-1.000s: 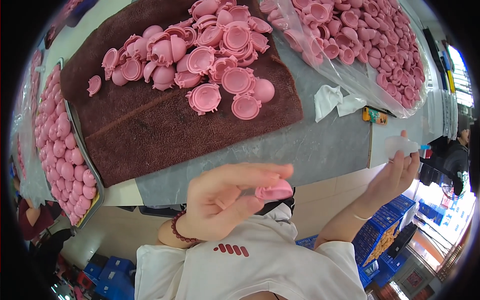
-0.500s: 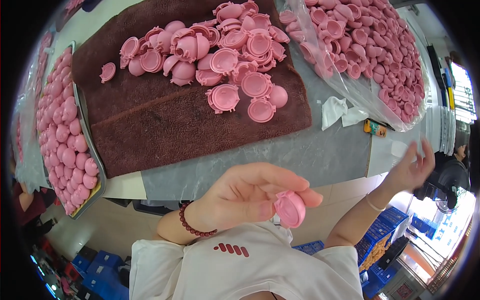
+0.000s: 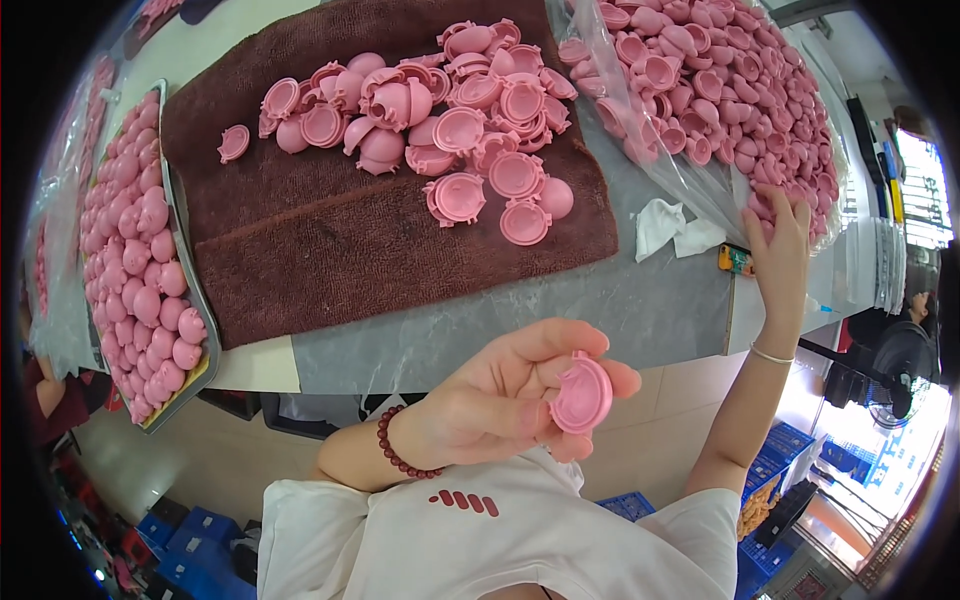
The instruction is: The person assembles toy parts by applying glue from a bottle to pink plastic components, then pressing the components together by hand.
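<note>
Round pink plastic shell (image 3: 587, 396) is resting in the left hand (image 3: 500, 395), thumb and fingers clamped on it. The right hand (image 3: 781, 245) is extending over the clear plastic bag's (image 3: 692, 190) near edge, its fingers' grip impossible to tell.

White shirt (image 3: 400, 540): red emblem (image 3: 474, 503) on chest, dot plus slanted bars. Blue marks (image 3: 884, 466) at far right, illegible. No readable words.
</note>
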`<state>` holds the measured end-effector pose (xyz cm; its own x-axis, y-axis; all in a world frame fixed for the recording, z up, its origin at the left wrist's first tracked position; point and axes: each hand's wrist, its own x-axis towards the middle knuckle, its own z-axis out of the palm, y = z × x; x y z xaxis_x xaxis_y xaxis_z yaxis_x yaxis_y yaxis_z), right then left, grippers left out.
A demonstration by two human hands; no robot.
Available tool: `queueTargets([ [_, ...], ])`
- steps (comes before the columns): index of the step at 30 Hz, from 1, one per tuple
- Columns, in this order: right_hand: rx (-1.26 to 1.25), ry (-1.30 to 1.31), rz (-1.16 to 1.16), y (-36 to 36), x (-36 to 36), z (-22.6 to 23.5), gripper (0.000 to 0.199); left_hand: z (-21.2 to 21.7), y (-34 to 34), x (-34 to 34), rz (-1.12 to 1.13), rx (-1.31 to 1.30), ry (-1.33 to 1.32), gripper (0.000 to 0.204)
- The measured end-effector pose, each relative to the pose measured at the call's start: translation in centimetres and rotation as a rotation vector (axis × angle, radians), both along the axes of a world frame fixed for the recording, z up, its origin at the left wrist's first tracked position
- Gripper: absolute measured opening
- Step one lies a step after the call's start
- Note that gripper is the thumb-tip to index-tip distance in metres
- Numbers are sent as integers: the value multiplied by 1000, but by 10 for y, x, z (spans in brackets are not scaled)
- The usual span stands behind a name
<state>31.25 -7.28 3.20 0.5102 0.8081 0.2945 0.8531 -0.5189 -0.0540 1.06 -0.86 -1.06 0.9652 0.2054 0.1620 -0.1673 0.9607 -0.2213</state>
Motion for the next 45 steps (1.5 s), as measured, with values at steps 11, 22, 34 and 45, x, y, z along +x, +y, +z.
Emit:
queueTargets([
  [11,339,372,249,-5,-43,19,29,10,4,-9,388,782,502,51],
  [22,-44,543,458,-12,-113,0,35,5,12,-13,604,1075,560,49],
  [34,143,654,562,-17,-114,-2,38,3,15,-7,783,1296,650,42],
  [45,427,798,782,-6,-140,-14,38,4,11,-3,755,1563,744,36],
])
